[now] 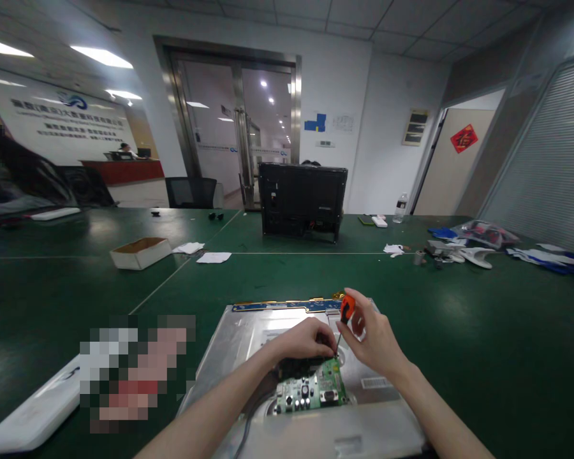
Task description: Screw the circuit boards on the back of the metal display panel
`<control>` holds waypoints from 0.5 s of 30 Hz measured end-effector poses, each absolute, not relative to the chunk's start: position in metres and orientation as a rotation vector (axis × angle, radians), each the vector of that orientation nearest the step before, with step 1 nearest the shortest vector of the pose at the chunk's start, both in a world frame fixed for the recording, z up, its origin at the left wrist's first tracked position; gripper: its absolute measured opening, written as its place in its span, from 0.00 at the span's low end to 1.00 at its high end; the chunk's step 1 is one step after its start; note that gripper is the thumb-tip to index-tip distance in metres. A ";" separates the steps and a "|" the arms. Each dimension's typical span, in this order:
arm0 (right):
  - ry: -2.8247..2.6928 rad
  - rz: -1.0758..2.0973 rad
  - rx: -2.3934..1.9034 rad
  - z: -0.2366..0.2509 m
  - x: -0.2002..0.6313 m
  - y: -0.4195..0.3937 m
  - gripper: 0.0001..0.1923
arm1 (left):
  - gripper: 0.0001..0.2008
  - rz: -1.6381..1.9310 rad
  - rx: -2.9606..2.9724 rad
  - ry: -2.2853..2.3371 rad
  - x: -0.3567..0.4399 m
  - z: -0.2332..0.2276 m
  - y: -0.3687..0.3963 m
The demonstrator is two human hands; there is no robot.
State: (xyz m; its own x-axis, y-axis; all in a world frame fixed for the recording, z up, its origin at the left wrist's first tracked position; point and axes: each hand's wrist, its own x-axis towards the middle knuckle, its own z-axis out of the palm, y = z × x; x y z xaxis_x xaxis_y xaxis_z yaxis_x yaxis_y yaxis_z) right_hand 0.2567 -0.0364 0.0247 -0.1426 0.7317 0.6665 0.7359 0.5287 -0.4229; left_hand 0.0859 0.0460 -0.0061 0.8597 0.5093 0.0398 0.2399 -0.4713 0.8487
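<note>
Pinching an orange screwdriver (347, 310) in right hand (375, 341) | left hand (306, 338) fingers pressed on green board (316, 386) | near silver panel (249, 331)

an orange-handled screwdriver (347, 310) stands nearly upright, tip on a green circuit board (310, 389) lying flat on a silver metal panel (249, 331).

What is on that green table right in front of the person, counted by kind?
Hands: 2 (left hand, right hand)
Screwdrivers: 1 (screwdriver, orange handle, in the right hand)
Circuit boards: 1 (board, green)
Metal panels: 1 (panel, under the board)
Total: 5
</note>
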 end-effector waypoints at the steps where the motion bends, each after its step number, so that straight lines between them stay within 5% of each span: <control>1: -1.869 -0.034 -1.214 0.024 0.257 -0.036 0.28 | 0.05 0.360 2.081 0.544 0.086 -0.006 0.046; 15: -1.896 0.023 -1.144 0.030 0.254 -0.040 0.29 | 0.05 0.361 2.084 0.524 0.086 -0.008 0.048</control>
State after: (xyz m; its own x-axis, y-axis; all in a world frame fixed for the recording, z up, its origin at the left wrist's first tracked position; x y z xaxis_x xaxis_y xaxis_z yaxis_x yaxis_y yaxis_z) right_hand 0.2536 -0.0395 0.0300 -0.1734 0.7160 0.6762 0.6992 0.5730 -0.4275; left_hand 0.0858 0.0476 -0.0083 0.8660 0.4973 0.0513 0.2257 -0.4804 0.8475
